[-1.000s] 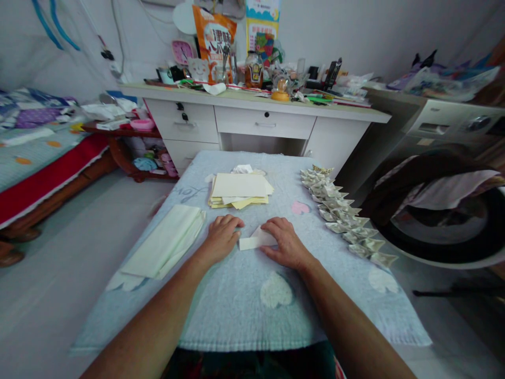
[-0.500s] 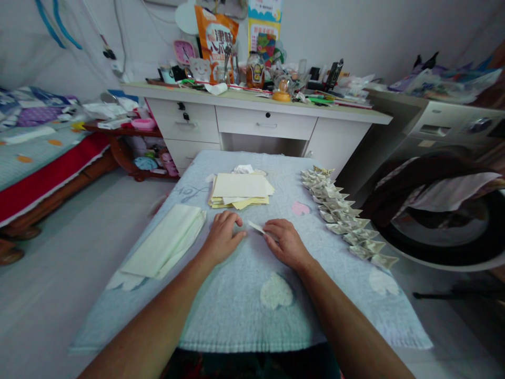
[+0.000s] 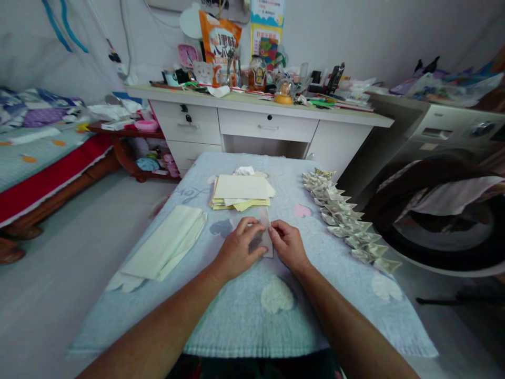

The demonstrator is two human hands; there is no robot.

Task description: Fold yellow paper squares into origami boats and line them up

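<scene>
A narrow folded strip of paper (image 3: 268, 242) lies upright between my hands on the cloth-covered table. My right hand (image 3: 291, 246) pinches its right edge, thumb and forefinger together. From the other side my left hand (image 3: 239, 250) reaches over the strip, thumb and forefinger curved apart, fingertips at its left edge. Just beyond them sits a stack of cream and yellow paper sheets (image 3: 240, 188). To the left is a thick folded pale sheet (image 3: 163, 245). Several folded paper boats (image 3: 339, 215) run in a slanting row along the right side.
The light blue tablecloth (image 3: 236, 316) has heart patterns. Behind it stands a white desk (image 3: 268, 123) crowded with a jar, a snack bag and small items. A washing machine (image 3: 445, 129) with laundry in its open door is at right, a bed (image 3: 51, 152) at left.
The paper strip has turned from lying tilted in my right hand to standing lengthwise away from me. My left hand has moved right, up to the strip.
</scene>
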